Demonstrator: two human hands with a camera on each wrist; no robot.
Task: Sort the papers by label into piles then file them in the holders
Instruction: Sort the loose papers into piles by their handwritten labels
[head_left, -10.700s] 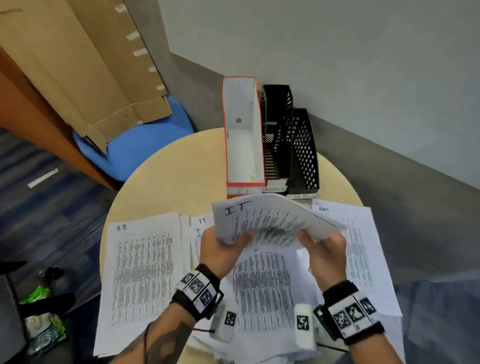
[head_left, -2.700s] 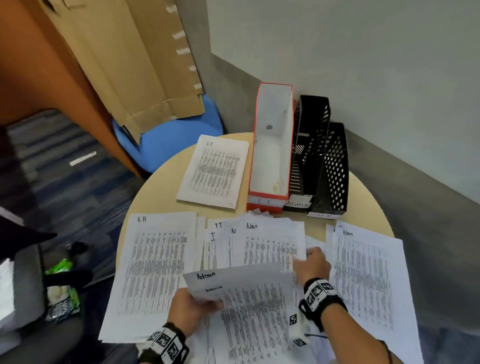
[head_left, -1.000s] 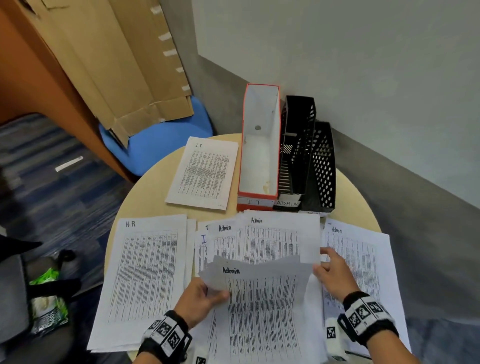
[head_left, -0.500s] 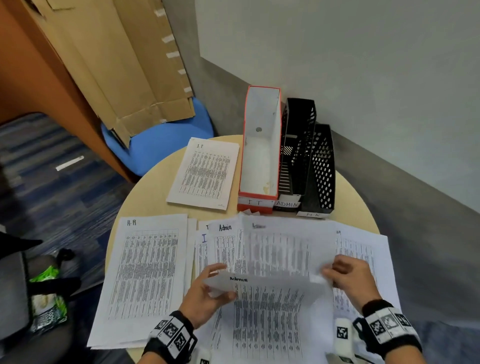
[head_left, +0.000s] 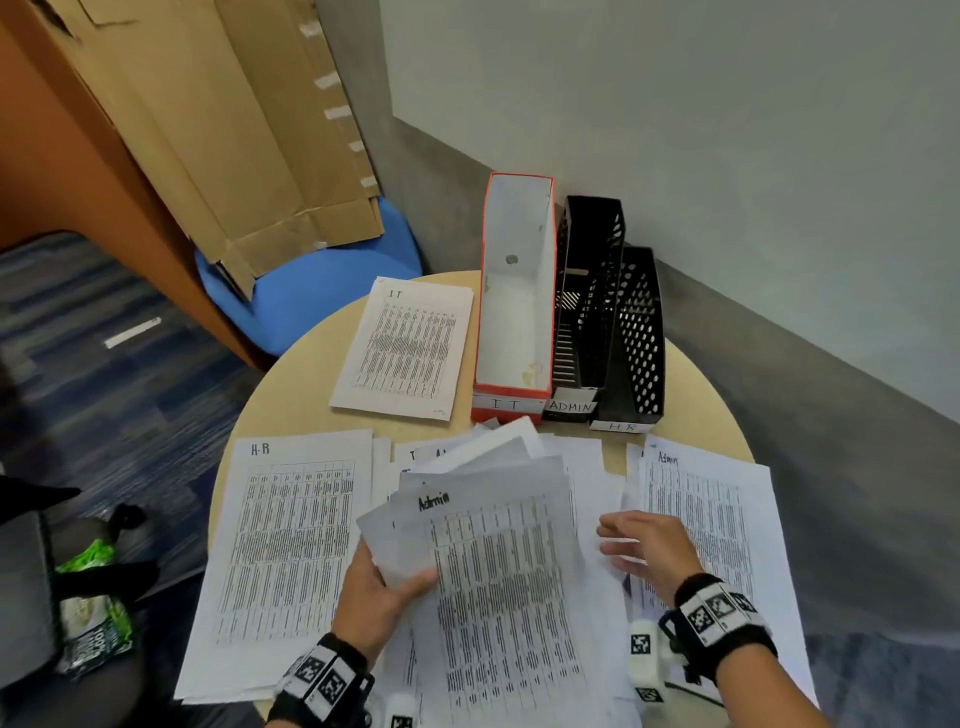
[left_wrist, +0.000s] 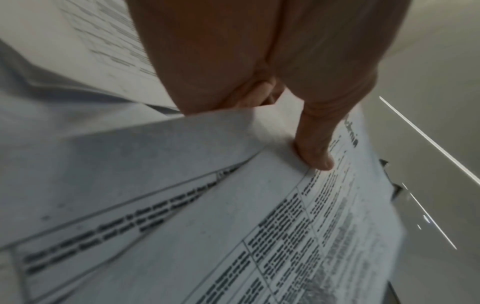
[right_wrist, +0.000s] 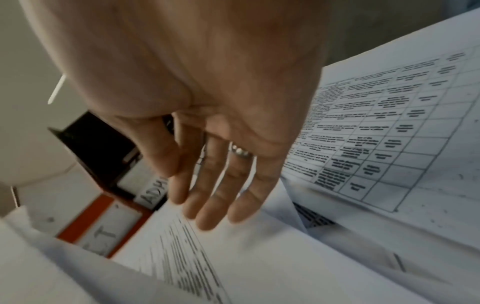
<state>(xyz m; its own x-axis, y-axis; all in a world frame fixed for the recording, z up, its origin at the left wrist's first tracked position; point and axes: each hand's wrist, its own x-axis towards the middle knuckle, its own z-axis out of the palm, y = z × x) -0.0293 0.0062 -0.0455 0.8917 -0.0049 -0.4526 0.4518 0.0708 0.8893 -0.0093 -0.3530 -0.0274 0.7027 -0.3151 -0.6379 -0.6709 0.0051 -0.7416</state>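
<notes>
My left hand (head_left: 387, 584) grips a fanned bunch of printed sheets (head_left: 498, 561) by its left edge; the top one reads "Admin". The thumb (left_wrist: 315, 152) presses on that top sheet (left_wrist: 259, 236). My right hand (head_left: 641, 545) hovers open just right of the bunch, fingers (right_wrist: 221, 195) straight, holding nothing. An H-R pile (head_left: 285, 545) lies at the left, an Admin pile (head_left: 711, 519) at the right, an IT pile (head_left: 408, 348) further back. The red IT holder (head_left: 514, 312), black ADMIN holder (head_left: 587, 301) and black H-R holder (head_left: 639, 332) stand empty at the table's far side.
The round wooden table (head_left: 291, 395) is small, and papers overhang its near edge. A blue chair (head_left: 306, 291) with a cardboard sheet (head_left: 234, 130) leaning on it stands behind left. A grey wall (head_left: 675, 130) is close behind the holders. A green packet (head_left: 91, 613) lies lower left.
My right hand has let go of the sheet it held and drawn back to the right, open. The left hand has lifted the Admin bunch, so its top sheet lies flat and readable.
</notes>
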